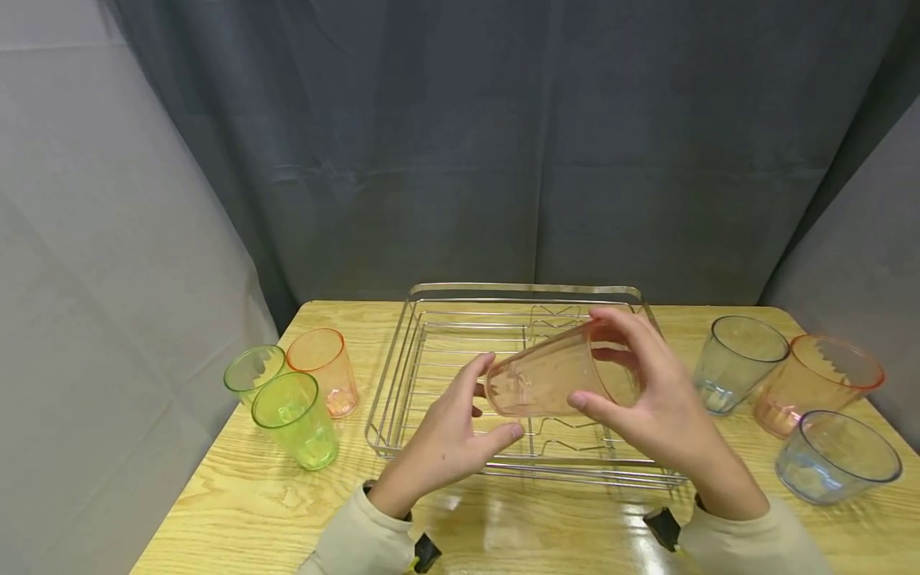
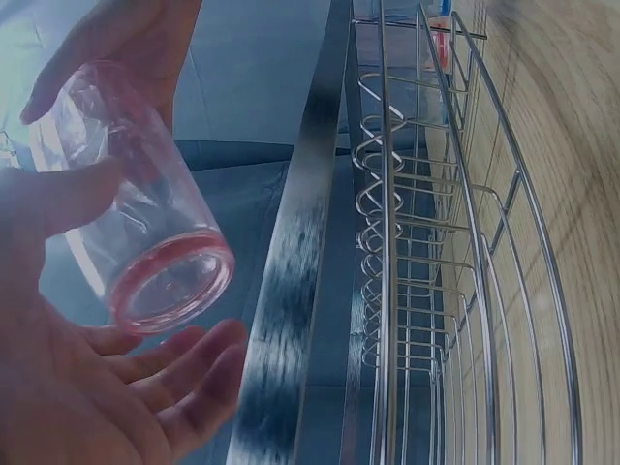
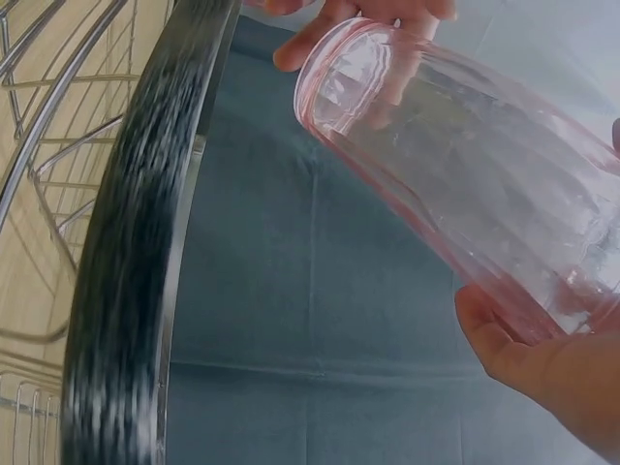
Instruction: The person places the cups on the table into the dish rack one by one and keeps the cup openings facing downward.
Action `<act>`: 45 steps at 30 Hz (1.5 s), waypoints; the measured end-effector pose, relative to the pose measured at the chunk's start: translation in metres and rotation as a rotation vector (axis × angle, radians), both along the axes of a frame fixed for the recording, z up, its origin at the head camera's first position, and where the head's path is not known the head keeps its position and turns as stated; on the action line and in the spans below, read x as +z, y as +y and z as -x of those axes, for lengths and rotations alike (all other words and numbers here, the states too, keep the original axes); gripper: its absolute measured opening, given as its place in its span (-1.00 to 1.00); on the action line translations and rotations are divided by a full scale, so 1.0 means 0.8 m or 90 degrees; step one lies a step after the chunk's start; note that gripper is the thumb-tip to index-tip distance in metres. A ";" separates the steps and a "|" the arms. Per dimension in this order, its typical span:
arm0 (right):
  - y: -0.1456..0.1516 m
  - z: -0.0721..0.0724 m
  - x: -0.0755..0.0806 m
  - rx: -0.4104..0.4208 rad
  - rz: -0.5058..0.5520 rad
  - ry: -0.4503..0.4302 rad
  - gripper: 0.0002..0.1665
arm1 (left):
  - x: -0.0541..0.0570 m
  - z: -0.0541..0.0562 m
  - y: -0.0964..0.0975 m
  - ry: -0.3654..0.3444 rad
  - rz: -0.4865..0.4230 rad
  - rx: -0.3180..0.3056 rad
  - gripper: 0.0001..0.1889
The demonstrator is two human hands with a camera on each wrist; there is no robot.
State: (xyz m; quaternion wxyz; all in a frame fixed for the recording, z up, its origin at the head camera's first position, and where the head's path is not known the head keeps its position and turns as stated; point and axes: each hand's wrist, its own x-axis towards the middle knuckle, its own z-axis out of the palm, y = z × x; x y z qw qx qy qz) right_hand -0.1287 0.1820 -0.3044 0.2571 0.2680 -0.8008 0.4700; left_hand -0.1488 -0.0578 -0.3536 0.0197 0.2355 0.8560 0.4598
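Above the wire dish rack (image 1: 525, 287), a clear orange cup (image 1: 539, 379) lies tilted on its side in the air, its mouth to the right and its base to the left. My right hand (image 1: 664, 403) grips it near the rim, thumb on the near side and fingers on the far side. Around the base end is my left hand (image 1: 456, 435), thumb and fingers spread apart. In the left wrist view its thumb overlaps the cup (image 2: 160, 184), and its fingers reach below the base. Whether that hand touches the cup is hard to tell.
Left of the rack stand a lime green cup (image 1: 295, 423), a darker green cup (image 1: 247, 375) and an orange cup (image 1: 327, 375). To its right are a grey-blue cup (image 1: 740, 367), a wide orange cup (image 1: 812, 391) and a low bluish cup (image 1: 834, 463). A grey curtain (image 1: 431, 160) hangs behind the table.
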 end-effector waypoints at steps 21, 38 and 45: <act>0.009 0.002 -0.014 0.067 -0.034 -0.069 -0.13 | -0.004 0.002 -0.023 0.003 -0.122 -0.050 -0.32; 0.013 -0.004 -0.026 0.024 -0.160 -0.117 -0.13 | -0.005 -0.004 -0.033 0.050 -0.170 -0.067 -0.33; 0.030 -0.003 -0.031 0.006 -0.187 -0.115 -0.17 | -0.008 -0.003 -0.042 0.087 -0.165 -0.028 -0.34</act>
